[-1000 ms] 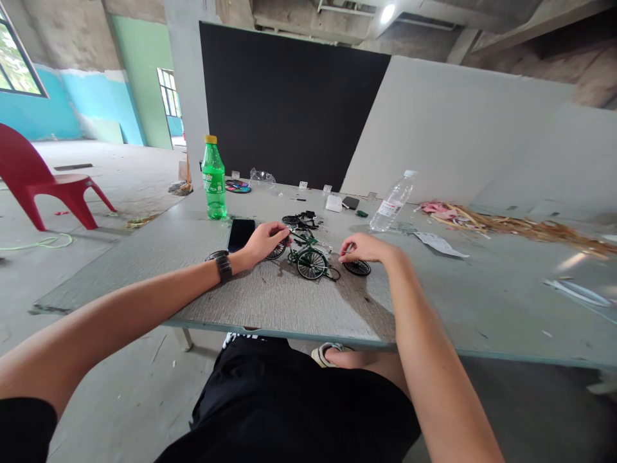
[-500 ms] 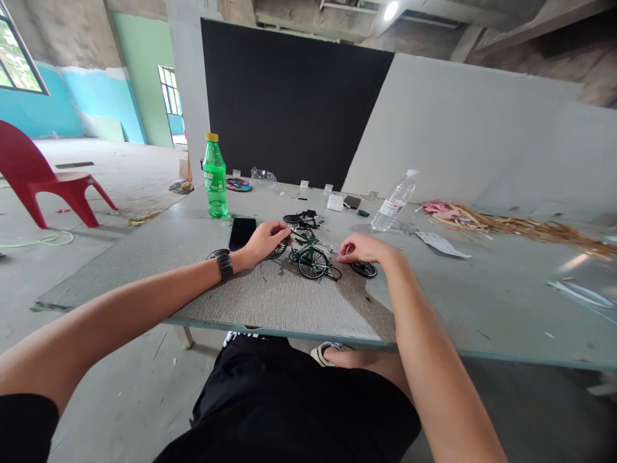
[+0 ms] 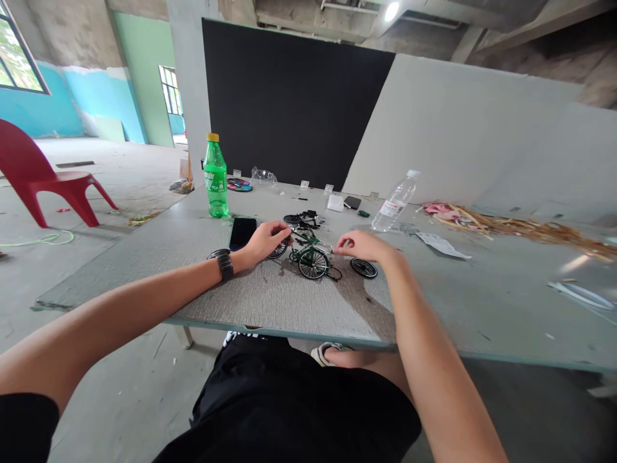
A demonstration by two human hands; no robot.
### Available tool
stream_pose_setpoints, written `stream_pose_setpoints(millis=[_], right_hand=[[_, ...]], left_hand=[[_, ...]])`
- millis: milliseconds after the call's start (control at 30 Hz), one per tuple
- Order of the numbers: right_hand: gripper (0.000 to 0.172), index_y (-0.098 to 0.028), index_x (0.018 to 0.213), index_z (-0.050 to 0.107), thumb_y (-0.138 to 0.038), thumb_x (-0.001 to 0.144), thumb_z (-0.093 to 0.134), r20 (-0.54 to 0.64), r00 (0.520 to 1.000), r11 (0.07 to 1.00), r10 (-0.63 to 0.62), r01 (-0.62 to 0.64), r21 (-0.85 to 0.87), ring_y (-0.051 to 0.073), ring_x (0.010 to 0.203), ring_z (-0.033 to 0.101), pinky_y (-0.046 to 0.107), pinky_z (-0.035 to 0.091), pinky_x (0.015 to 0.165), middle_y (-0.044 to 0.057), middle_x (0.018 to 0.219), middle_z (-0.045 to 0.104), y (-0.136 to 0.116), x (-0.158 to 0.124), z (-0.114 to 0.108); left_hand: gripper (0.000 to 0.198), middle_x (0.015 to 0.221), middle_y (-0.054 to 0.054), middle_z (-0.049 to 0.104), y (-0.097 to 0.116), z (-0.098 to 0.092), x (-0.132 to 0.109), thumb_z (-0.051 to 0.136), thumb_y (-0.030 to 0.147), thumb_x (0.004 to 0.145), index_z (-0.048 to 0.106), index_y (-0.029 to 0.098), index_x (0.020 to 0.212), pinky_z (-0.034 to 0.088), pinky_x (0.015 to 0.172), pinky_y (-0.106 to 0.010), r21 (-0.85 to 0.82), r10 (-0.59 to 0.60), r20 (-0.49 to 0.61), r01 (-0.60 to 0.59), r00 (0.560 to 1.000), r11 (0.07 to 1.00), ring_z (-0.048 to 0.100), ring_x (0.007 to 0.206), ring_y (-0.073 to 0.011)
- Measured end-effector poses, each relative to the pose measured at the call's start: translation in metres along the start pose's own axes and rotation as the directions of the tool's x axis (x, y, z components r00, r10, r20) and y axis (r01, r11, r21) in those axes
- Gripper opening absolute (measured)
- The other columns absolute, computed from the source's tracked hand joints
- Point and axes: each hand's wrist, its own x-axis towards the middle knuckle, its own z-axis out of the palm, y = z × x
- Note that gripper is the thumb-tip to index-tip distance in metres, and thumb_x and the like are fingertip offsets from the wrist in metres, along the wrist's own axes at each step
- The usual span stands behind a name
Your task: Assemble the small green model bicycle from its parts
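A small green model bicycle (image 3: pixel 312 262) stands upright on the table's grey textured patch. My left hand (image 3: pixel 270 239), a dark watch at its wrist, is closed on the bicycle's left end, by one wheel and the handlebar. At the other end, my right hand (image 3: pixel 357 244) is in a pinch close to the rear of the frame. Whatever its fingertips hold is too small to make out. A loose spoked wheel (image 3: pixel 363 267) lies flat below that hand. Behind the bicycle lie several black model parts (image 3: pixel 303 220).
A green bottle (image 3: pixel 215 177) and a dark phone (image 3: pixel 242 231) are at the left. A clear water bottle (image 3: pixel 395 202), a paper sheet (image 3: pixel 441 245) and a straw-like bundle (image 3: pixel 506 225) lie rightward. A white box (image 3: pixel 335 202) sits farther back. A red chair (image 3: pixel 43 170) stands left.
My right hand has moved slightly left and up, toward the bicycle's rear, uncovering more of the loose wheel. My left hand stays in place on the bicycle.
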Motion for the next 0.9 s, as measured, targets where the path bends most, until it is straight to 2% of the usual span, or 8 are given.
stream_pose_setpoints(millis=[100, 300, 533, 667, 900], right_hand=[[0.025, -0.021, 0.094, 0.074, -0.040, 0.079, 0.075, 0.010, 1.000, 1.000, -0.002, 0.002, -0.004, 0.021, 0.080, 0.067, 0.031, 0.046, 0.068, 0.008, 0.095, 0.074, -0.004, 0.004, 0.006], [0.017, -0.021, 0.093, 0.073, -0.036, 0.085, 0.069, 0.004, 1.000, 0.999, 0.019, -0.019, -0.034, 0.022, 0.083, 0.067, 0.031, 0.045, 0.071, 0.008, 0.101, 0.074, -0.010, 0.009, 0.015], [0.022, -0.021, 0.099, 0.071, -0.037, 0.083, 0.070, -0.016, 0.998, 0.998, 0.057, -0.058, -0.025, 0.022, 0.082, 0.066, 0.031, 0.045, 0.069, 0.008, 0.099, 0.074, -0.007, 0.010, 0.015], [0.018, -0.021, 0.094, 0.072, -0.036, 0.085, 0.068, 0.008, 0.999, 0.999, 0.036, -0.035, -0.022, 0.022, 0.084, 0.066, 0.031, 0.046, 0.071, 0.009, 0.101, 0.074, -0.005, 0.009, 0.014], [0.032, -0.019, 0.105, 0.071, -0.044, 0.094, 0.055, -0.128, 0.991, 0.999, 0.039, -0.038, 0.011, 0.022, 0.082, 0.066, 0.032, 0.047, 0.073, 0.012, 0.101, 0.075, 0.008, 0.006, 0.005]], left_hand=[[0.024, 0.080, -0.006, 0.072, 0.000, 0.000, 0.000, 0.055, 0.031, 0.093, 0.067, 0.015, 0.080, 0.044, 0.066, -0.027, -0.002, 0.004, 0.002, -0.004, 1.000, 1.000, 0.060, 0.069, -0.0129], [0.024, 0.081, -0.006, 0.072, 0.003, 0.000, -0.001, 0.055, 0.031, 0.094, 0.067, 0.016, 0.079, 0.045, 0.068, -0.027, 0.009, 0.018, 0.011, -0.018, 1.000, 1.000, 0.061, 0.071, -0.0136], [0.024, 0.080, -0.006, 0.072, 0.002, 0.000, -0.001, 0.055, 0.031, 0.093, 0.067, 0.015, 0.079, 0.046, 0.070, -0.028, 0.003, 0.025, 0.014, -0.026, 1.000, 1.000, 0.062, 0.071, -0.0137], [0.024, 0.080, -0.005, 0.072, 0.001, 0.000, -0.001, 0.056, 0.032, 0.093, 0.067, 0.016, 0.081, 0.046, 0.070, -0.027, 0.006, 0.025, 0.018, -0.025, 1.000, 1.000, 0.062, 0.071, -0.0136], [0.024, 0.081, -0.006, 0.072, 0.002, 0.000, -0.002, 0.056, 0.032, 0.093, 0.067, 0.016, 0.080, 0.046, 0.069, -0.027, -0.010, 0.010, 0.024, -0.010, 1.000, 1.000, 0.062, 0.071, -0.0135]])
